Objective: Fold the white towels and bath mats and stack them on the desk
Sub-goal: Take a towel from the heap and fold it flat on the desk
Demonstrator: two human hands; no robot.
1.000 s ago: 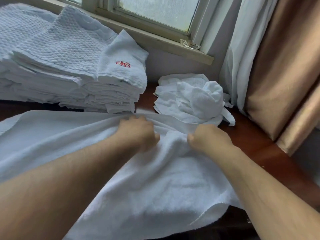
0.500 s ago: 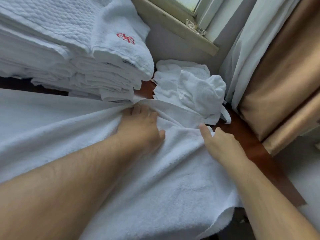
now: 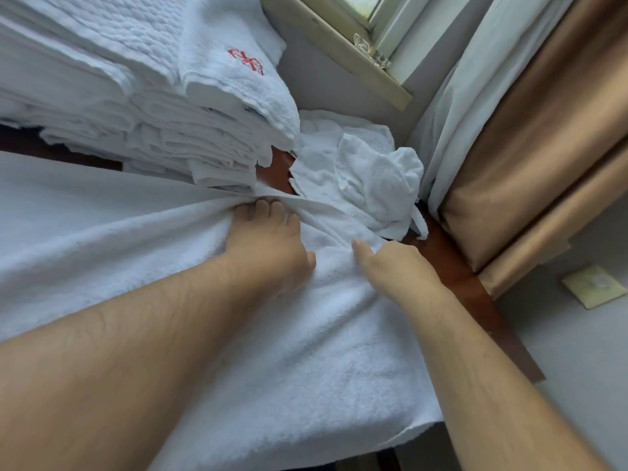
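Observation:
A large white towel (image 3: 142, 253) lies spread over the red-brown desk (image 3: 455, 266) and hangs off its near edge. My left hand (image 3: 268, 243) presses down on its far edge with the fingers laid flat, and creases fan out from them. Just to the right, my right hand (image 3: 390, 263) holds the same towel, thumb on top; its fingers curl down out of sight at the towel's right side. A tall stack of folded white towels and mats (image 3: 153, 96), the top one with a red emblem, stands at the back left. A crumpled white towel (image 3: 367, 175) lies behind my hands.
A windowsill (image 3: 339, 52) with a small glass object runs along the back. White and bronze curtains (image 3: 530, 137) hang close to the desk's right side. The desk's right edge drops to a grey floor (image 3: 577, 351).
Both hands were fists gripping the towel's far edge; my left hand has flattened onto it and my right hand has shifted right. The view has tilted down and closer to the stack.

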